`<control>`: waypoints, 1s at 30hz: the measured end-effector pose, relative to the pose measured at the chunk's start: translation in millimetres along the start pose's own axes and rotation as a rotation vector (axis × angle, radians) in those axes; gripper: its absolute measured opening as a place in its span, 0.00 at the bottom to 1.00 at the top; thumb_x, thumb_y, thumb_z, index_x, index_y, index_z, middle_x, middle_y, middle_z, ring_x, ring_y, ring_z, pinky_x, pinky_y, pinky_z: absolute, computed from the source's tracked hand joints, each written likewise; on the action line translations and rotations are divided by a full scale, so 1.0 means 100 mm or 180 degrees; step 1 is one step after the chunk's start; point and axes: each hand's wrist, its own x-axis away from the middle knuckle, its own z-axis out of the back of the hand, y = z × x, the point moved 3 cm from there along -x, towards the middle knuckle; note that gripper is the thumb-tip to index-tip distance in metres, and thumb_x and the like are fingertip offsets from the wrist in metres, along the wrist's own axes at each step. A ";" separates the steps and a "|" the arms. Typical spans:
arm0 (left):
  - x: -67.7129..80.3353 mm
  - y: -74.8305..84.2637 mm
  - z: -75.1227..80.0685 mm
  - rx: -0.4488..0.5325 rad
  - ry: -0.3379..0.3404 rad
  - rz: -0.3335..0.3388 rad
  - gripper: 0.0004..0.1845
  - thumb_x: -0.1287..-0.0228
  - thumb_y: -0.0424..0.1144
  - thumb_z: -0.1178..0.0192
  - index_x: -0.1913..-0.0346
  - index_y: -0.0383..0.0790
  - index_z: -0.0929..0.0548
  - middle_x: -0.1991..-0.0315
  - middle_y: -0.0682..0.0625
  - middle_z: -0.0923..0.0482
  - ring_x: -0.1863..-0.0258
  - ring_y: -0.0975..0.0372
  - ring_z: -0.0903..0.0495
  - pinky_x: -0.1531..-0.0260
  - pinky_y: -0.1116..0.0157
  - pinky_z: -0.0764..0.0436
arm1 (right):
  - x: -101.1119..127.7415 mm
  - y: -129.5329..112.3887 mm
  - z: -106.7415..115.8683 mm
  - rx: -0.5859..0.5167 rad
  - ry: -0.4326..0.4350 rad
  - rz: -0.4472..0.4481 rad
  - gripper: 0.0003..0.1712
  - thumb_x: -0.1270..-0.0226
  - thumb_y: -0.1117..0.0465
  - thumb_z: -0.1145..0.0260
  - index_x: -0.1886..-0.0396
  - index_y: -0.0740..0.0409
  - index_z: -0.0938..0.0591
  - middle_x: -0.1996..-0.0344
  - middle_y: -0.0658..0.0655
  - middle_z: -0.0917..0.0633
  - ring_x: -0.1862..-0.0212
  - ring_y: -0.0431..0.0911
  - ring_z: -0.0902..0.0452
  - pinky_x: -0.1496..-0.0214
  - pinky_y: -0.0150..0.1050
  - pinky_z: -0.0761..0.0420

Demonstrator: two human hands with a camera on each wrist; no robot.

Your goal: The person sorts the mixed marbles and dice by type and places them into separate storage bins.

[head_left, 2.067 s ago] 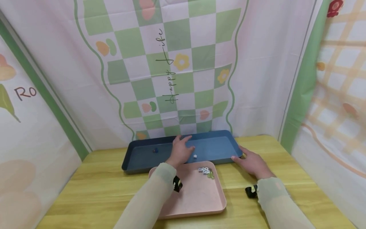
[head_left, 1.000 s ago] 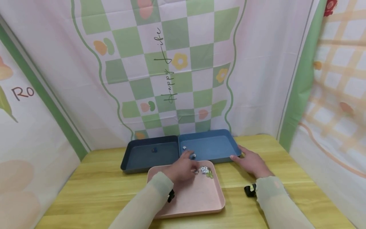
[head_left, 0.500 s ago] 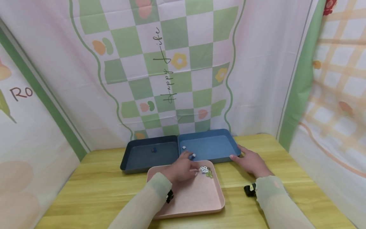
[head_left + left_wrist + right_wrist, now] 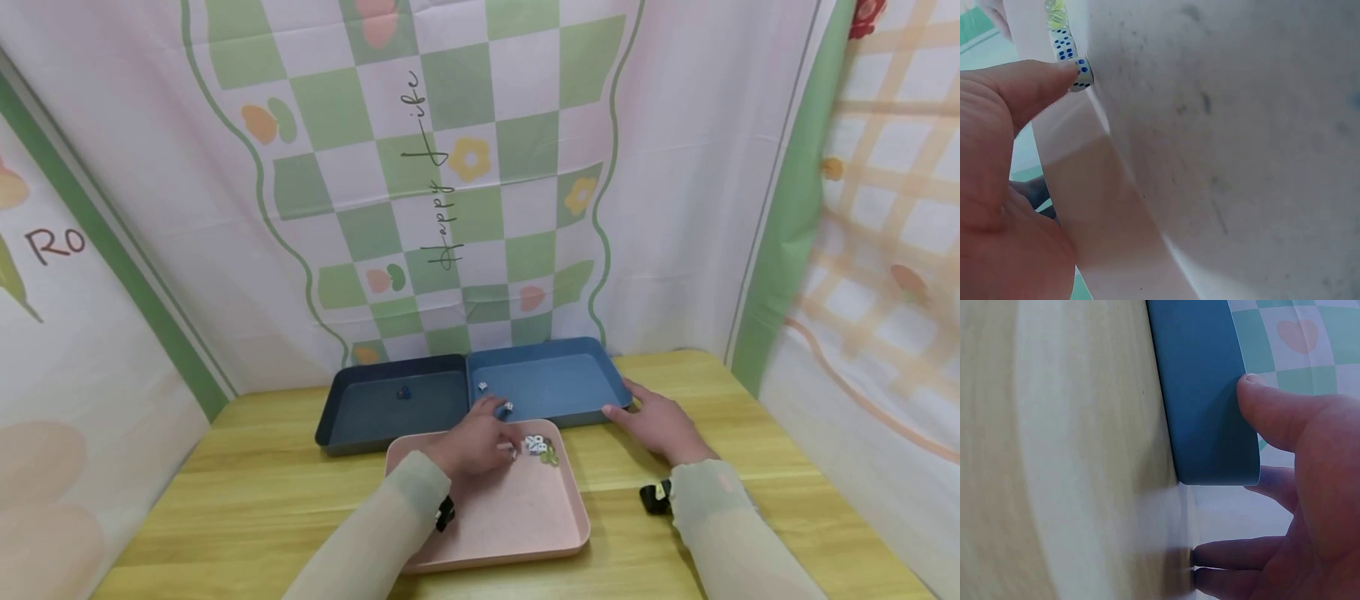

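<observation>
Pale wood grain is seen on the table [image 4: 225, 500], backed by checked fabric. A small white die [image 4: 1080, 74] with blue pips is pinched by the left hand [image 4: 472, 442] at the far edge of the smooth pink tray [image 4: 525, 525]. Beyond the pink tray, the rounded corner of the matte blue tray [image 4: 1204, 412] is pressed by the straight fingers of the right hand [image 4: 660, 427].

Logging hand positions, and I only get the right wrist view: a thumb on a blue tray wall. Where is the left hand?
Observer: The left hand is over the flat pink plastic tray, its fingers at a cluster of small dice in the tray's far right corner.
Operator: Is it touching one?
Observer: Yes. The thumb tip touches a white die with blue pips; whether another finger pinches it is hidden.
Operator: Anything inside my blue tray?
Observer: Two white dice lie in the lighter blue rectangular tray, both in its left part.
</observation>
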 end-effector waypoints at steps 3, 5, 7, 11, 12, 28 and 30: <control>-0.01 0.01 0.01 -0.0070 -0.0023 -0.0008 0.08 0.35 0.39 0.35 0.57 0.55 0.10 0.29 0.45 0.34 0.24 0.45 0.54 0.29 0.49 0.48 | 0.00 0.00 0.00 0.0002 0.0005 0.0005 0.61 0.36 0.22 0.49 0.22 0.66 0.45 0.33 0.77 0.35 0.35 0.75 0.40 0.38 0.70 0.38; -0.01 0.01 0.00 -0.0095 -0.0029 -0.0005 0.06 0.35 0.40 0.34 0.59 0.55 0.10 0.29 0.45 0.33 0.24 0.45 0.54 0.29 0.49 0.48 | 0.00 0.00 0.00 -0.0003 0.0005 0.0007 0.61 0.36 0.22 0.49 0.22 0.66 0.45 0.33 0.77 0.35 0.34 0.75 0.40 0.37 0.70 0.39; -0.02 0.02 0.00 -0.0120 -0.0037 0.0005 0.05 0.35 0.41 0.34 0.61 0.55 0.11 0.29 0.45 0.34 0.24 0.45 0.54 0.29 0.49 0.49 | 0.00 0.00 0.00 -0.0013 0.0001 0.0008 0.61 0.36 0.22 0.49 0.22 0.66 0.45 0.33 0.78 0.35 0.34 0.75 0.40 0.37 0.70 0.38; -0.01 0.02 0.00 -0.0099 -0.0032 0.0028 0.04 0.34 0.42 0.34 0.64 0.56 0.11 0.28 0.43 0.37 0.24 0.45 0.54 0.29 0.49 0.48 | 0.00 -0.01 0.01 -0.0023 -0.0005 0.0014 0.60 0.34 0.24 0.48 0.22 0.66 0.45 0.33 0.78 0.35 0.34 0.75 0.40 0.37 0.70 0.39; -0.01 0.02 0.00 -0.0078 -0.0030 0.0036 0.04 0.34 0.42 0.34 0.64 0.57 0.11 0.27 0.42 0.38 0.24 0.45 0.54 0.29 0.49 0.48 | 0.00 -0.01 0.01 -0.0021 -0.0004 0.0015 0.59 0.34 0.25 0.47 0.22 0.66 0.45 0.33 0.78 0.35 0.35 0.75 0.40 0.37 0.70 0.38; -0.01 -0.01 0.06 0.0434 0.0109 0.0134 0.07 0.34 0.38 0.36 0.57 0.51 0.11 0.28 0.41 0.38 0.24 0.44 0.53 0.30 0.47 0.45 | -0.01 0.02 0.00 -0.0008 -0.0004 0.0003 0.58 0.33 0.25 0.47 0.22 0.66 0.45 0.32 0.77 0.35 0.34 0.75 0.41 0.38 0.70 0.39; -0.02 -0.03 0.09 0.0548 0.0163 0.0163 0.06 0.33 0.40 0.36 0.57 0.50 0.11 0.27 0.40 0.39 0.24 0.45 0.54 0.30 0.46 0.46 | -0.01 0.01 0.00 -0.0008 -0.0008 0.0003 0.58 0.33 0.26 0.47 0.22 0.66 0.45 0.32 0.77 0.35 0.34 0.75 0.41 0.37 0.70 0.39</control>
